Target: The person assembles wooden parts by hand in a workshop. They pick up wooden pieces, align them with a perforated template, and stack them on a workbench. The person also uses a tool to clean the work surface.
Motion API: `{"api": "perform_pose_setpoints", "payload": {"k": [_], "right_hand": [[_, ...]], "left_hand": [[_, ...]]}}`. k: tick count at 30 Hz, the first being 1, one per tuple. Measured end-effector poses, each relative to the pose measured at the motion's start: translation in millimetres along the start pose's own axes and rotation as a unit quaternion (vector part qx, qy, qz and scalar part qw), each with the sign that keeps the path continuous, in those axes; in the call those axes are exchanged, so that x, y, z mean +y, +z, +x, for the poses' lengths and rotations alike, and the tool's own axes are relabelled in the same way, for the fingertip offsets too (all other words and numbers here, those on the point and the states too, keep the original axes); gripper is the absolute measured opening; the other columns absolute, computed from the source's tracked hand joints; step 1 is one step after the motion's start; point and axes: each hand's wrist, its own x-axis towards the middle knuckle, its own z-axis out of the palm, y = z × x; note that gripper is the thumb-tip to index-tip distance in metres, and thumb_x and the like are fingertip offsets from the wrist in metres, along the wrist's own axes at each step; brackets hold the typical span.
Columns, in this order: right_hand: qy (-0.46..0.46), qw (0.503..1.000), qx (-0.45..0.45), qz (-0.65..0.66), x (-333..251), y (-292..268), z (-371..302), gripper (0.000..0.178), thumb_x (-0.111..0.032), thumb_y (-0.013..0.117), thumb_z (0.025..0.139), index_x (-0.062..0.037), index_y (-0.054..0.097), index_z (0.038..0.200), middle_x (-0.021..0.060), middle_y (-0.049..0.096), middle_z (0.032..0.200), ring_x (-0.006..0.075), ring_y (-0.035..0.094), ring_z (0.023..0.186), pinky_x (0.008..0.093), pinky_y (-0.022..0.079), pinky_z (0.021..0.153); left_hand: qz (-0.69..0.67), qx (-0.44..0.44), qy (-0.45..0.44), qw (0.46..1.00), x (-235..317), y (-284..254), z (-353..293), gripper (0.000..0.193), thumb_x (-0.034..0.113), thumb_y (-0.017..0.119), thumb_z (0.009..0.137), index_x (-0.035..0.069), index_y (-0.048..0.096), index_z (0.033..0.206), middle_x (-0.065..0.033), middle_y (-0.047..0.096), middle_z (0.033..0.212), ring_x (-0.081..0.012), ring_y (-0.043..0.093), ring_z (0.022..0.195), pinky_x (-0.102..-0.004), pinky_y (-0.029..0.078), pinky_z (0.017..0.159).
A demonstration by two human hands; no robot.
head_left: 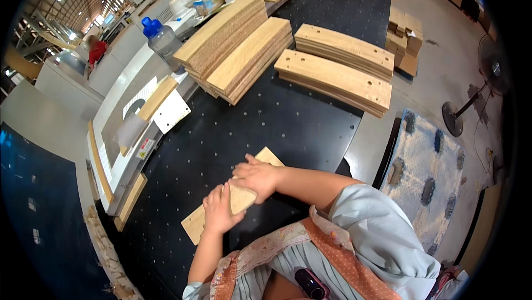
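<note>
Plank (195,223) lying flat on the black counter (277,128), near its front edge, slanting up and to the right. Left hand (220,209) pressed on the plank's middle, fingers curled over the top face and far edge. Right hand (256,178) laid palm down just beyond the left, fingers wrapped about the plank's upper part. Both grips closed loosely on the wood, neither lifting it clear as far as can be told.

Judged by look: thin, stiff, pale wood, light enough for one hand, dry and rough rather than slippery, not fragile, though sharp at corners and prone to splinters. Best taken by the long edges near the middle, or one hand at each end for balance.

Beyond the plank, well up the counter: two stacks of curved boards (338,70) with drilled holes, and left of those, two leaning stacks of panels (238,50) with corrugated-looking edges. Left of the plank, past the counter's edge: a white machine rail (119,111) carrying a small red-and-yellow sticker (145,148), a white square plate (172,112), and a wooden strip (158,97). Farther up from the plank, a clear bottle (162,38) with a blue cap. Small packets (208,1) of white and blue beyond the panels, print too small to tell. Right of the plank, on the floor: a dusty mat (426,172), a fan (487,78) on a stand.
</note>
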Motion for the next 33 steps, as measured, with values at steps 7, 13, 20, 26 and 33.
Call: {"api": "perform_pose_setpoints", "payload": {"k": [7,13,20,26,33], "right_hand": [[-0.020,0.971,0.219,0.094,-44,14,-55,0.054,-0.015,0.069,0.064,-0.0053,0.056,0.115,0.0142,0.052,0.121,0.0295,0.044,0.122,0.0520,0.030,0.102],[-0.043,0.973,0.158,0.165,-54,21,-119,0.033,-0.015,0.067,0.073,-0.0071,0.064,0.105,0.0112,0.058,0.112,0.0288,0.049,0.115,0.0453,0.036,0.098],[0.012,0.959,0.181,0.216,-45,9,-133,0.028,-0.014,0.065,0.074,-0.0047,0.065,0.101,0.0081,0.060,0.105,0.0259,0.052,0.108,0.0406,0.039,0.094],[0.011,0.951,0.204,0.234,-44,15,-131,0.027,-0.012,0.065,0.072,-0.0040,0.065,0.098,0.0084,0.061,0.102,0.0266,0.054,0.103,0.0388,0.042,0.091],[0.019,0.940,0.234,0.249,-43,16,-132,0.023,-0.011,0.066,0.070,-0.0044,0.067,0.093,0.0089,0.063,0.096,0.0272,0.057,0.095,0.0375,0.045,0.087]], "left_hand": [[0.010,0.022,-0.045,0.999,5,4,-4,0.094,0.034,0.079,0.056,0.003,0.039,0.134,-0.0172,0.044,0.130,-0.0335,0.042,0.120,-0.0445,0.032,0.099],[0.045,0.020,-0.189,0.981,16,9,4,0.094,0.038,0.077,0.061,0.006,0.035,0.138,-0.0176,0.043,0.131,-0.0340,0.041,0.121,-0.0473,0.035,0.097],[0.057,-0.077,-0.352,0.931,37,-12,40,0.099,0.054,0.068,0.070,0.009,0.021,0.145,-0.0204,0.044,0.124,-0.0355,0.045,0.117,-0.0476,0.040,0.095],[0.061,-0.121,-0.372,0.918,39,-15,58,0.101,0.057,0.068,0.070,0.010,0.020,0.146,-0.0207,0.043,0.127,-0.0350,0.047,0.117,-0.0455,0.044,0.092],[0.028,-0.109,-0.343,0.932,34,-20,44,0.105,0.052,0.074,0.064,0.013,0.022,0.146,-0.0215,0.046,0.124,-0.0359,0.047,0.117,-0.0410,0.043,0.096]]}}
